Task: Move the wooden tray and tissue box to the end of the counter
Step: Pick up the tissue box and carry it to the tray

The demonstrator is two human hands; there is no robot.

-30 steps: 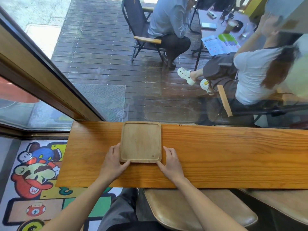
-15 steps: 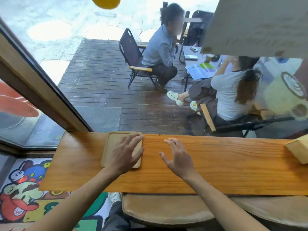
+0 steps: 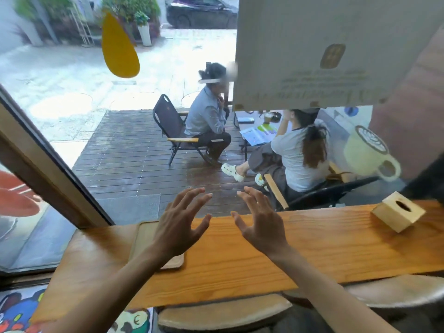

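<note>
The wooden tray (image 3: 144,236) lies flat near the left end of the orange wooden counter (image 3: 324,251), against the window side. My left hand (image 3: 179,227) hovers over the tray's right part with fingers spread, holding nothing and hiding much of the tray. My right hand (image 3: 260,222) is raised beside it over the bare counter, fingers apart and empty. The light wooden tissue box (image 3: 397,213), a cube with an oval slot on top, stands far to the right on the counter, well away from both hands.
A large window runs along the counter's far edge, with a brown frame post (image 3: 48,174) at the left. Two padded stools (image 3: 223,313) sit below the counter's near edge. Outside, two people sit on chairs on a wet deck.
Both hands came off the tray and lifted above the counter with fingers spread. The tray now rests nearer the counter's left end. The view tilted up and the tissue box came fully into sight.
</note>
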